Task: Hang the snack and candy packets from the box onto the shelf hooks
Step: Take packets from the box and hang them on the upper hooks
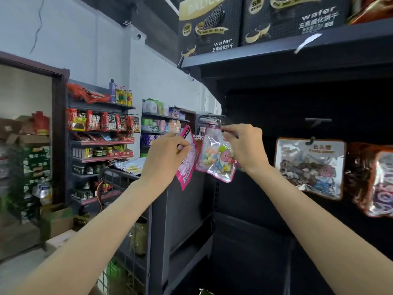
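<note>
Both hands are up in front of a dark shelf unit (pixel 297 107). The right hand (pixel 246 145) pinches the top edge of a clear candy packet (pixel 217 156) with a pink rim. Its thumb and fingers are curled tight on that top edge. Small pastel candies and a cartoon pig show through the clear front. The packet hangs down from the fingers, near the left edge of the shelf unit.

The left hand (pixel 165 156) grips a pink packet (pixel 188 158). Its fingers are curled around the packet's left side. We see the back of this packet, with small print on it. The two packets sit side by side and seem to touch, though that spot is a bit blurry.

A bare hook (pixel 318 120) sticks out of the back panel, up and to the right of the right hand. Lower on the right, a stone candy packet (pixel 310 167) hangs on its own hook. A shiny brown packet (pixel 374 179) hangs just beside it at the right edge.

Black wafer boxes (pixel 212 28) stand on the top shelf. Far shelves on the left hold more goods (pixel 102 122).
</note>
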Tool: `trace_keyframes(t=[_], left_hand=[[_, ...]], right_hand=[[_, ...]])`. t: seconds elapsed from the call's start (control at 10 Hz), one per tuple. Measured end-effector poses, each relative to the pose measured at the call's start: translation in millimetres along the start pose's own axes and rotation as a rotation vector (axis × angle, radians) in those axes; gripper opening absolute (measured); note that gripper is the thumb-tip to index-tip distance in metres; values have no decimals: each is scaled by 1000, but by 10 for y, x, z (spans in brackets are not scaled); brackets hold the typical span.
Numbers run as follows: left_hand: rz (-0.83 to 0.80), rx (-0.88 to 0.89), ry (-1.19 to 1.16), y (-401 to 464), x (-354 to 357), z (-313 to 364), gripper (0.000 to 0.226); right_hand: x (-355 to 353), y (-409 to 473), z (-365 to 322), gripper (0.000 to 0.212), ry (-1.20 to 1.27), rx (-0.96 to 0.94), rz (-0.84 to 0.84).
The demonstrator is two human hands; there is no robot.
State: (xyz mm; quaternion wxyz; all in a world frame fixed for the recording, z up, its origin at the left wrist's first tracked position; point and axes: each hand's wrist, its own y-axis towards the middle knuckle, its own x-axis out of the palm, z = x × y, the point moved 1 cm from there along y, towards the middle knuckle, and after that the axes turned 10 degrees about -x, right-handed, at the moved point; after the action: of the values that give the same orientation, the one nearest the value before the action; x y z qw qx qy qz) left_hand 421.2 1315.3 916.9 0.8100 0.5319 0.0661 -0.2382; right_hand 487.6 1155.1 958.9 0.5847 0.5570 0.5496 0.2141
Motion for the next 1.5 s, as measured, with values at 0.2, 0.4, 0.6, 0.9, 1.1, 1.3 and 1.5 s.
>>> trace_keyframes(t=[0.2, 0.4, 0.6, 0.9, 1.1, 1.3, 1.5], left_hand=[[6, 17, -13, 18, 103, 93, 13], [-45, -59, -107, 16, 104, 105, 15], [51, -101, -250, -87, 39, 74, 27], [224, 704, 89, -338, 30, -107, 18], [-60, 497, 258, -281, 163, -115, 67], [-155, 400, 254, -257, 208, 0, 74], [-218, 345, 251, -251, 204, 54, 72]], right_hand=[[59, 39, 229, 36, -488, 18, -152], [-60, -294, 358, 61, -563, 181, -256], [14, -412, 112, 23, -34, 123, -104], [12, -296, -28, 25, 903, 491, -188], [31, -375, 23, 35, 611, 258, 23], [-6, -368, 15, 39, 484, 227, 31], [-16, -382, -36, 42, 315, 199, 65]])
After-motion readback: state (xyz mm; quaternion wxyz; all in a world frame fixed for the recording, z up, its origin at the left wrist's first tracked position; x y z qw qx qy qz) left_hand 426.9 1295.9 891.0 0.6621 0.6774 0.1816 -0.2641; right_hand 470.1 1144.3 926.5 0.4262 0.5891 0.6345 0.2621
